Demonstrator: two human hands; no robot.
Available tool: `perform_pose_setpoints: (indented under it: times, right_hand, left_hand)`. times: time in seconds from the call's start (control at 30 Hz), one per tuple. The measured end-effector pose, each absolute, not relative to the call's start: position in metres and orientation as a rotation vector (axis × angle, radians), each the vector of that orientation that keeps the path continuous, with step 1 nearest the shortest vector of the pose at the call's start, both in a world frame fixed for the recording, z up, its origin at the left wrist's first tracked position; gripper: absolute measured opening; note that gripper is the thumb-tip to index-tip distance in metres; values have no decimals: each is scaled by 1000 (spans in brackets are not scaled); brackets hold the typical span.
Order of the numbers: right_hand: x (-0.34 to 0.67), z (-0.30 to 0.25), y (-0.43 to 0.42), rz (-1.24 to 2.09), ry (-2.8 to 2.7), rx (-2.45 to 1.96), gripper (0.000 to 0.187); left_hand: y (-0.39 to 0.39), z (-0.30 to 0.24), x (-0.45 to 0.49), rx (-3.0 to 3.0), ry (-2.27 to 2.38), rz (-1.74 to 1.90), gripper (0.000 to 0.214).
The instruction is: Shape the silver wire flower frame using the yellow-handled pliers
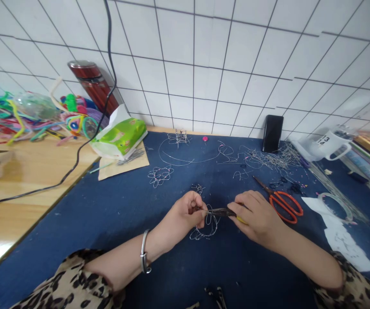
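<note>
My left hand [188,212] is closed in a pinch on a looped piece of silvery wire [211,229], whose curled loops hang down just above the blue mat. My right hand [254,216] is wrapped around yellow-handled pliers [219,212]. The pliers' dark jaws point left and meet the wire at my left fingertips. Exactly what part of the wire is between the jaws is too small to tell. A small wire shape [198,188] lies just beyond my left hand, and a flower-like wire shape [161,176] lies farther left on the mat.
Orange-handled scissors [284,206] lie right of my right hand. Tangled wire pieces [271,156] spread before a leaning black phone [272,134]. A white mug [328,146] stands at right. At left are a green tissue pack [120,137], a red thermos [93,86] and a black cable [75,165].
</note>
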State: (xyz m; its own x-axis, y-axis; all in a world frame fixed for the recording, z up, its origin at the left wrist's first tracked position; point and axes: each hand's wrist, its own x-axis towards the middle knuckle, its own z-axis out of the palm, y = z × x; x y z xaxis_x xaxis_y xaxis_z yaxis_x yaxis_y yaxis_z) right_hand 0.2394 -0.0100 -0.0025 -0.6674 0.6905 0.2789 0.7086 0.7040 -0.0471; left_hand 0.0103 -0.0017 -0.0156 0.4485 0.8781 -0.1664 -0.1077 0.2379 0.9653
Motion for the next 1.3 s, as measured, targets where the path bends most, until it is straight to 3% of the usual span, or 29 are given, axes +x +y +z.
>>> perform_pose_setpoints:
  times: [0.57, 1.3]
  right_hand:
    - [237, 2, -11, -287, -2673, -1013, 20]
    - [236, -1, -11, -298, -2650, -1032, 23]
  left_hand:
    - [-2, -19, 10, 1176, 897, 769, 14]
    - [-3, -20, 11, 1050, 878, 830, 15]
